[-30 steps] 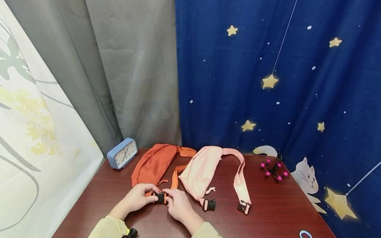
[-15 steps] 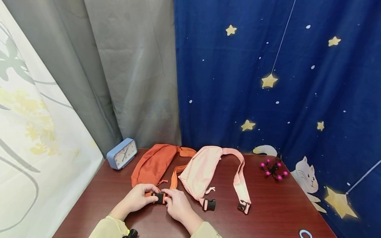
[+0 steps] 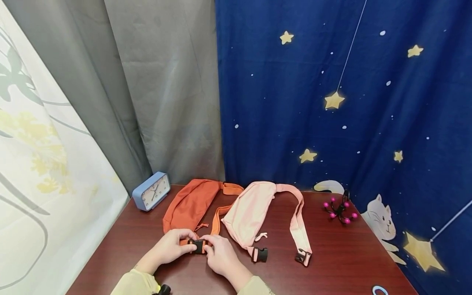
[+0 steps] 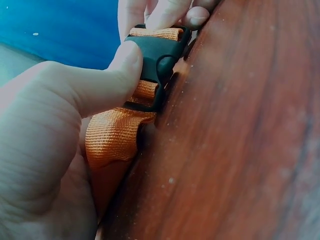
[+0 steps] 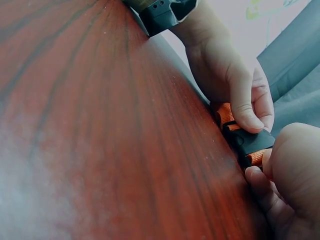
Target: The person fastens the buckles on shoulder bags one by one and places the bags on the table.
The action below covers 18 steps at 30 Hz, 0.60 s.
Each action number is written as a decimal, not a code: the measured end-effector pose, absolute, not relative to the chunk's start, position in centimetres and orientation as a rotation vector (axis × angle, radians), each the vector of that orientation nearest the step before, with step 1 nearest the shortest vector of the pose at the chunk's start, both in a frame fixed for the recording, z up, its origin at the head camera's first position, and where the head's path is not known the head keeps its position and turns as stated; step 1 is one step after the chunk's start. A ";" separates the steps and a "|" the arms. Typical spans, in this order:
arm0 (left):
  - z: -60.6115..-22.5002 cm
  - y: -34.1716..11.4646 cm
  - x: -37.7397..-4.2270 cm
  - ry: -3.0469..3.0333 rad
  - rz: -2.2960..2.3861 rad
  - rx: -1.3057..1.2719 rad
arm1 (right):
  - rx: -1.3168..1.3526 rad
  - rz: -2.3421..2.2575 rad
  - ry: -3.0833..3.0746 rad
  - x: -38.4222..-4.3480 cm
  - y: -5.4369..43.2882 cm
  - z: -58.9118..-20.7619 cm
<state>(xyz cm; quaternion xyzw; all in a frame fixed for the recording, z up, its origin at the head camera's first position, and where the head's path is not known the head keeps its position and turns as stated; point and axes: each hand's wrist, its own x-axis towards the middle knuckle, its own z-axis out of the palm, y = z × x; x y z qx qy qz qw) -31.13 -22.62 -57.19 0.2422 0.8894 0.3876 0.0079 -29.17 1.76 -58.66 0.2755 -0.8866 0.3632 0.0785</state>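
Observation:
On the table lies a rust-orange waist bag (image 3: 191, 205) with an orange strap (image 4: 112, 137). The two halves of its black side-release buckle (image 3: 199, 246) sit joined, low over the wood near the bag's lower end. My left hand (image 3: 170, 247) pinches the buckle's left part, the thumb pressed flat on its top in the left wrist view. From the other side my right hand (image 3: 223, 255) pinches the buckle's right end, where the strap loops through. Beside it lies a pink waist bag (image 3: 247, 215), its buckle halves (image 3: 260, 254) apart.
A blue alarm clock (image 3: 151, 191) stands at the back left. Toward the back right is a black multi-armed object with pink balls (image 3: 339, 212). A light-blue ring (image 3: 379, 290) lies at the front right. Curtains (image 3: 177, 102) hang behind the table (image 3: 332, 262).
Both hands stay on the orange strap's buckle with barely any movement. The whole view shifts very slightly; the bags lie as before.

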 end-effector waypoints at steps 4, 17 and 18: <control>-57.1 -22.6 -31.0 2.775 1.219 0.766 | 0.833 1.094 -2.649 -29.2 1.8 -58.7; -57.3 -22.6 -31.0 2.756 1.249 0.814 | 0.855 1.092 -2.651 -29.0 1.9 -58.4; -57.3 -22.6 -31.0 2.733 1.266 0.809 | 0.858 1.097 -2.645 -29.0 1.9 -58.4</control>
